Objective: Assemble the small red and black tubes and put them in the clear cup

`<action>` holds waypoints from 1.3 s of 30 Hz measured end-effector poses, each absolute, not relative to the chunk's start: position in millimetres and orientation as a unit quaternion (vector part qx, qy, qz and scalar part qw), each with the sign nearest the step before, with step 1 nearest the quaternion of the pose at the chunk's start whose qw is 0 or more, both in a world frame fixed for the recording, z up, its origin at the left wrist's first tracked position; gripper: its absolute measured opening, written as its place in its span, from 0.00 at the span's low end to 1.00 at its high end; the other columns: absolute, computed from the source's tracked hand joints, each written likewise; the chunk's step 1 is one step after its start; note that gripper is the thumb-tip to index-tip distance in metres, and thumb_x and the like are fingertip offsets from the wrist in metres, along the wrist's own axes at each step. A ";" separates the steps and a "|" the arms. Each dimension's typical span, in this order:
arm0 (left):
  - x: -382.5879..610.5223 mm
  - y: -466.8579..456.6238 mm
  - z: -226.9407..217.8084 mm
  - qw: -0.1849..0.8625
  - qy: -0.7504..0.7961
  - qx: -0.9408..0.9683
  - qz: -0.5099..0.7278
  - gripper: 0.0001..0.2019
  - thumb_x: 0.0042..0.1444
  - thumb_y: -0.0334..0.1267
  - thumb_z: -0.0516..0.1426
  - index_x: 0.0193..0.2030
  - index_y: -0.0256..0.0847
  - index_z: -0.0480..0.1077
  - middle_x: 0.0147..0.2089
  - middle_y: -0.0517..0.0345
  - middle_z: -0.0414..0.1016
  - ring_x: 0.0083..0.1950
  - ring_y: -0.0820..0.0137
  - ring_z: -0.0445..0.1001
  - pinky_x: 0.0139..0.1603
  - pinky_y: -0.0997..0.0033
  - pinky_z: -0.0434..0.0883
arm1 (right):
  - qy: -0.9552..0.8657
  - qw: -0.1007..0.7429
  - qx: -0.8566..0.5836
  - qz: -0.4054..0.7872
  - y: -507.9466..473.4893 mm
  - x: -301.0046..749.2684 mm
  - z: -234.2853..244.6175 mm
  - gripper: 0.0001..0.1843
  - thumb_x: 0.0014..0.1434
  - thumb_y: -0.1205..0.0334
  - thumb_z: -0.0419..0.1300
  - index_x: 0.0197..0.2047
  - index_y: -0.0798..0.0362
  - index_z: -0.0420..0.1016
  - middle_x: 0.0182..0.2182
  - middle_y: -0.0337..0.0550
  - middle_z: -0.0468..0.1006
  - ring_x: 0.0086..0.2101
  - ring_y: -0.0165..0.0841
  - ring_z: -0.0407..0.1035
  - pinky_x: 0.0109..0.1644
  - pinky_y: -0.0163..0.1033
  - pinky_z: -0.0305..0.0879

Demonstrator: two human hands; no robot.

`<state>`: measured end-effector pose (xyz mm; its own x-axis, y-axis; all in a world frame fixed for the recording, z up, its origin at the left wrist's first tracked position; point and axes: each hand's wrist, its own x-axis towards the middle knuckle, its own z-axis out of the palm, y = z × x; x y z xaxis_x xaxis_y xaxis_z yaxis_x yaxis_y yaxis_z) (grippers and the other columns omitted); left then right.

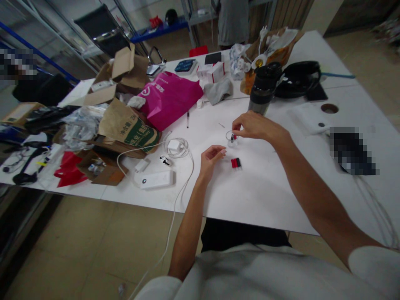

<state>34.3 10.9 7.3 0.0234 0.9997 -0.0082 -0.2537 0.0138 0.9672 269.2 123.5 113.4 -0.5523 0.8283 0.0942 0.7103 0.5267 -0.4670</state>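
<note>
My right hand (251,126) reaches across the white table (265,191) with its fingers pinched on a small red piece, held over a small clear ring-shaped part (231,139). My left hand (211,158) rests on the table palm up, fingers loosely curled and apart, holding nothing. A small red and black block (236,163) lies just right of my left hand, apart from it.
A dark drink bottle (264,88) stands behind my right hand. A pink bag (168,98), cardboard boxes (125,125), a white charger with cable (173,146) and a white box (156,179) lie to the left. Black headphones (299,78) sit at the back right. A person stands beyond the table.
</note>
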 end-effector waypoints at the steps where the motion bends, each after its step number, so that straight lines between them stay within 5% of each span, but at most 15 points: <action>1: 34.3 10.8 7.7 0.569 0.430 0.434 0.551 0.18 0.55 0.52 0.81 0.43 0.43 0.88 0.43 0.55 0.87 0.41 0.69 0.80 0.46 0.68 0.76 | -0.859 0.154 -0.448 0.193 123.5 268.9 113.3 0.16 0.69 0.43 0.75 0.43 0.48 0.93 0.33 0.51 0.87 0.38 0.44 0.79 0.43 0.45 0.71; 15: 33.1 10.6 6.2 0.566 0.436 0.438 0.546 0.18 0.57 0.53 0.80 0.45 0.44 0.87 0.44 0.54 0.87 0.43 0.68 0.80 0.47 0.66 0.76 | -0.854 0.135 -0.464 0.192 120.7 265.0 112.8 0.11 0.69 0.49 0.76 0.40 0.47 0.93 0.34 0.52 0.88 0.41 0.47 0.81 0.46 0.47 0.72; 39: 33.4 10.5 6.1 0.565 0.436 0.437 0.547 0.18 0.57 0.53 0.80 0.44 0.44 0.88 0.45 0.54 0.87 0.44 0.67 0.81 0.47 0.67 0.77 | -0.862 0.136 -0.442 0.207 126.1 267.3 108.4 0.15 0.68 0.44 0.76 0.39 0.48 0.93 0.31 0.51 0.87 0.36 0.45 0.81 0.43 0.47 0.73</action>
